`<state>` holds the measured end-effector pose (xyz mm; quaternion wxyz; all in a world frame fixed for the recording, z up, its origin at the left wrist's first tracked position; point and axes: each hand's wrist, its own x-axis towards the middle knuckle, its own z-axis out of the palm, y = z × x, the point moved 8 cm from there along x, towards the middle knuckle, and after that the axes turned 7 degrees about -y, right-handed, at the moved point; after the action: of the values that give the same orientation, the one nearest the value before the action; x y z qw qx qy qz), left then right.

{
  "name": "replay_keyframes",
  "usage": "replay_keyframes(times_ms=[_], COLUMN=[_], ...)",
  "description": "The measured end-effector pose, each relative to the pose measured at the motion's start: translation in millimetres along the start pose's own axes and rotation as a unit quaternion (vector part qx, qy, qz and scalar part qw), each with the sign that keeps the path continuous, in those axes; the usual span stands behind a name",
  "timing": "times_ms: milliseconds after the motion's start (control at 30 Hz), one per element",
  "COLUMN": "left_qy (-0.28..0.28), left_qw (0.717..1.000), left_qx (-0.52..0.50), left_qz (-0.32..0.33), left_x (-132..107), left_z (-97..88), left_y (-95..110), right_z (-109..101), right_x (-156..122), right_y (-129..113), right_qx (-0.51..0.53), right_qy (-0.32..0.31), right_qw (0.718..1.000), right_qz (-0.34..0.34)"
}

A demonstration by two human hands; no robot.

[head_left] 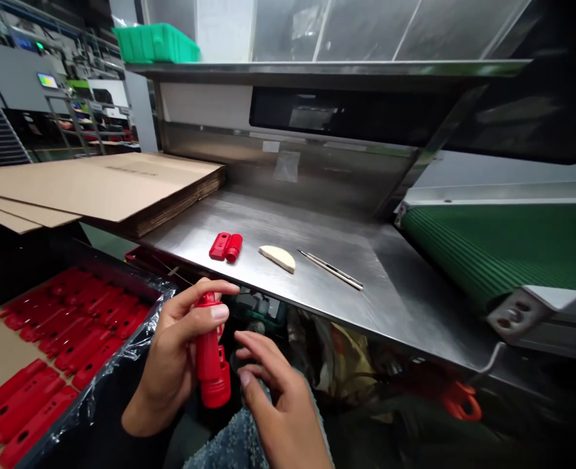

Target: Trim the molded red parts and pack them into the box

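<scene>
My left hand (pixel 173 348) is wrapped round a red plastic housing (pixel 213 368), which it holds upright in front of the table edge. The housing's ribbed round end points down. Just to its right is my right hand (pixel 282 397), fingers apart and slightly curled, with nothing visible in it. On the metal table (pixel 336 234) beyond lie two small red plastic pieces (pixel 226 247) side by side, a cream half-round pad (pixel 277 258) and two thin sticks (pixel 331 270), one dark and one pale.
At lower left stands a plastic-lined box (pixel 136 345) with rows of red parts (pixel 82 312) on cardboard. Flat cardboard sheets (pixel 102 185) are stacked at the table's left. A green conveyor belt (pixel 483 254) is at right. A green bin (pixel 155 44) sits on the shelf above.
</scene>
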<state>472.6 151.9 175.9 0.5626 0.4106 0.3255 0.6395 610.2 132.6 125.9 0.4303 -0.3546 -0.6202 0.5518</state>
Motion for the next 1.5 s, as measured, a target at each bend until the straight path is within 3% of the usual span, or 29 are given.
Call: replay_keyframes(times_ms=[67, 133, 267, 333, 400, 500, 633, 867, 1000, 1200, 1300, 1500], left_qy=[0.000, 0.003, 0.016, 0.030, 0.054, 0.071, 0.000, -0.009, -0.002, -0.076, -0.084, -0.140], left_qw=[1.000, 1.000, 0.999, 0.997, 0.995, 0.988, 0.963, 0.952, 0.972, 0.965, 0.965, 0.963], left_qx=[0.002, 0.005, 0.027, 0.068, 0.061, -0.082, -0.200, -0.236, -0.169, -0.235, -0.239, -0.226], left_qz=[0.010, 0.010, -0.012, -0.031, -0.050, -0.110, -0.183, -0.194, -0.166, -0.090, -0.070, -0.050], left_x=[-1, -2, -6, -9, -12, -17, -18, -19, -23, -32, -33, -26], left_z=[-2.7, -4.3, -2.8, -2.6, -6.5, -12.7, -2.6, 16.5, 17.3, 26.9, 26.0, 30.8], left_y=[1, 1, -2, -3, -6, -21, -42, -52, -46, -45, -49, -45], right_z=[-3, 1, 24, 24, 20, 23, 20, 18, 16, 10, 11, 9], right_x=[-8, -16, -19, -17, -13, -7, -7, -9, -10, -5, -5, -14], right_y=[-2, -5, -19, -22, -14, 5, 22, 28, 32, 33, 30, 21], right_qx=[-0.029, 0.020, 0.056, 0.034, 0.071, 0.237, 0.360, 0.405, 0.432, 0.372, 0.311, 0.221], right_qy=[0.035, 0.051, 0.015, 0.048, 0.073, 0.024, 0.024, 0.039, 0.028, 0.021, 0.012, 0.045], right_qw=[0.999, 0.998, 0.998, 0.998, 0.995, 0.967, 0.921, 0.908, 0.897, 0.928, 0.950, 0.974], right_qz=[0.002, 0.019, 0.003, -0.015, 0.010, 0.091, 0.146, 0.104, 0.092, 0.019, -0.009, 0.021])
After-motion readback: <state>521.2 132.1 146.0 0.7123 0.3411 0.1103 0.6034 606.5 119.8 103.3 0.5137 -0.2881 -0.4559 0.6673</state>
